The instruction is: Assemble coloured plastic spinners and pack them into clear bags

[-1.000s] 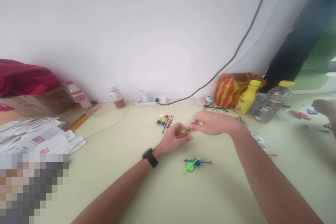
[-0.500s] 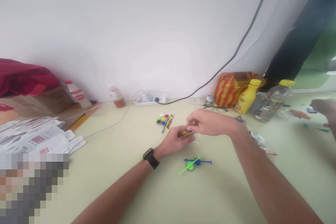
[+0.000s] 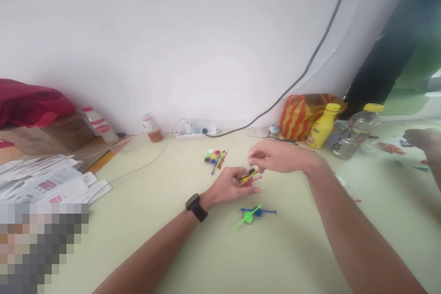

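My left hand (image 3: pixel 229 187), with a black watch on its wrist, curls its fingers around small coloured spinner pieces; a yellow arrow (image 3: pixel 247 178) and a black disc (image 3: pixel 252 172) show between them. Just above and to the right is my right hand (image 3: pixel 272 155), thumb and fingertips pinched together; whatever is in the pinch is too small to make out. A green arrow spinner (image 3: pixel 248 216) and a blue arrow spinner (image 3: pixel 258 212) lie on the table below the hands. Coloured discs (image 3: pixel 212 156) and loose arrows (image 3: pixel 220 162) sit behind my left hand.
A power strip (image 3: pixel 195 132) lies along the wall. Bottles stand at left and right, the yellow one (image 3: pixel 322 126) by a striped bag (image 3: pixel 292 117). Papers (image 3: pixel 48 181) and a cardboard box (image 3: pixel 51 135) are at left. Another person's hand (image 3: pixel 422 140) is at far right.
My right hand has risen slightly away from my left hand. The yellow arrow and black disc show more plainly between the left fingers. The view has shifted a little.
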A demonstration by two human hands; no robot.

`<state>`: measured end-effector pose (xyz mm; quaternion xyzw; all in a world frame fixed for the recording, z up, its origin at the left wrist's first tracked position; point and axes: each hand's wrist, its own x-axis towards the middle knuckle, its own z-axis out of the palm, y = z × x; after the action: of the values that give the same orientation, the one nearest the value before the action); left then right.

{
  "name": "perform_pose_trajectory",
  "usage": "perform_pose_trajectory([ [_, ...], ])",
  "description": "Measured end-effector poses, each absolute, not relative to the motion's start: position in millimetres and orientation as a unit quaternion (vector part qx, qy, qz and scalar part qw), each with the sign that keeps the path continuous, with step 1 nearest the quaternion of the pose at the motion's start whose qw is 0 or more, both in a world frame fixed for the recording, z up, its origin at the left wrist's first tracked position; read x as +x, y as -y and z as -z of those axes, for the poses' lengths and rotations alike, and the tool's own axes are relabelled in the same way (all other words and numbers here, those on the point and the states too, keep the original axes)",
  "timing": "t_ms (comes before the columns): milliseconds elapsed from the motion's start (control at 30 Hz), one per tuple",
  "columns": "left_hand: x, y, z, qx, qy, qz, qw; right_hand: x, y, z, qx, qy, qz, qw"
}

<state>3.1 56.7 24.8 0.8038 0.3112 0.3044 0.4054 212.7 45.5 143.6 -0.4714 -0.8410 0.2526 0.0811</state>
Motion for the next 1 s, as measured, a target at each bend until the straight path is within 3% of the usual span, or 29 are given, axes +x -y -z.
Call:
perform_pose_trajectory([
  [133,3.8,-62.4,-19.6,0.753,-0.269,-0.321,0.508,202.8,-43.1,-145.2,-0.469,0.845,-0.193,0.170],
  [267,-1.1,-76.2,-14.7,0.699,-0.319,-0.401,0.499,207.3,-34.2,-157.8,-0.488,0.812,-0.115,0.297],
  [333,-3.9,-82.1,-14.3,0.688,-0.340,-0.414,0.491,210.5,-29.1,-161.9,-0.477,0.830,-0.135,0.255],
  [467,-5.7,-86.0,-11.1,0.678,-0.346,-0.424,0.490,192.4,-23.6,-149.8,-0.406,0.873,-0.271,0.009],
  [567,-4.2,-83.8,-1.8,0.682,-0.344,-0.405,0.502,156.9,-22.7,-127.8,-0.433,0.847,-0.266,-0.159],
  [667,-1.9,-81.8,9.0,0.687,-0.352,-0.391,0.500,125.8,-21.1,-108.3,-0.442,0.829,-0.246,-0.236],
  [800,-0.8,-82.0,13.7,0.669,-0.340,-0.408,0.520,118.4,-23.7,-94.9,-0.418,0.834,-0.261,-0.249],
  [1000,-3.9,-84.9,7.7,0.675,-0.322,-0.417,0.517,160.5,-51.0,-103.1,-0.311,0.855,-0.411,-0.058],
])
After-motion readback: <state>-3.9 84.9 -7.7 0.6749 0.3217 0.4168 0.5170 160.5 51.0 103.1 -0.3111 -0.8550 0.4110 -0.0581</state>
